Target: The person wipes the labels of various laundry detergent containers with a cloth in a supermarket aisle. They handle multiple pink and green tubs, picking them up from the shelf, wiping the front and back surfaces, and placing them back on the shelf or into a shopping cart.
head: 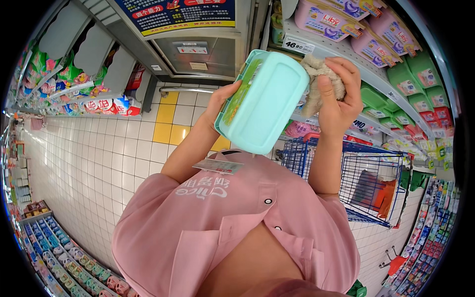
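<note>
A turquoise plastic tub (272, 102) with a green printed label along its side is held up in front of my chest. Its recessed base faces up towards me, and its lidded rim is on the far left side. My left hand (224, 100) grips it by that rim, with most of the fingers hidden behind it. Bunched in my right hand (339, 92) is a beige cloth (315, 83), which meets the tub's right end. Thumb and fingers wrap around the cloth.
Shelving (334, 46) with Liby tubs (324, 22) stands close on the right. A blue wire shopping cart (367, 182) holding an orange item is below my right forearm. Ahead is a metal-framed cabinet (200, 55) with a rail (187, 90). Bagged goods (74, 81) fill shelves at left.
</note>
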Demonstrator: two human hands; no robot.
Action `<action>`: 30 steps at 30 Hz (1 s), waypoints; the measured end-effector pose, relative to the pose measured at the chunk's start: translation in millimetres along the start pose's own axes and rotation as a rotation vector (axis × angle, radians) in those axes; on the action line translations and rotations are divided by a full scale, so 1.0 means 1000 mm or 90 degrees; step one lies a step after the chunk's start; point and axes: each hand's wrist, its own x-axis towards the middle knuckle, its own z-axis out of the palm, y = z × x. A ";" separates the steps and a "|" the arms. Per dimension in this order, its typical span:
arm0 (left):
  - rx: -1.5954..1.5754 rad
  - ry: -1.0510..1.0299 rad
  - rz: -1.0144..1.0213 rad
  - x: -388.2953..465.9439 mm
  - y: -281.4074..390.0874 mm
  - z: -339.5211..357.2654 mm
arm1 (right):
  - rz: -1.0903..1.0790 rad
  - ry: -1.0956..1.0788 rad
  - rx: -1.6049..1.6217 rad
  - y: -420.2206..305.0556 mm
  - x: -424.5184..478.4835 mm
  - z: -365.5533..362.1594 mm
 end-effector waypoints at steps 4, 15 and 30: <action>0.018 -0.017 0.009 0.000 0.000 0.000 | -0.049 -0.042 -0.042 -0.006 -0.004 0.006; -0.108 -0.071 0.087 0.008 0.013 -0.010 | 0.046 -0.338 0.215 -0.021 -0.058 0.003; -0.118 0.206 0.051 0.005 0.005 0.020 | 0.063 -0.047 -0.042 -0.016 -0.085 0.032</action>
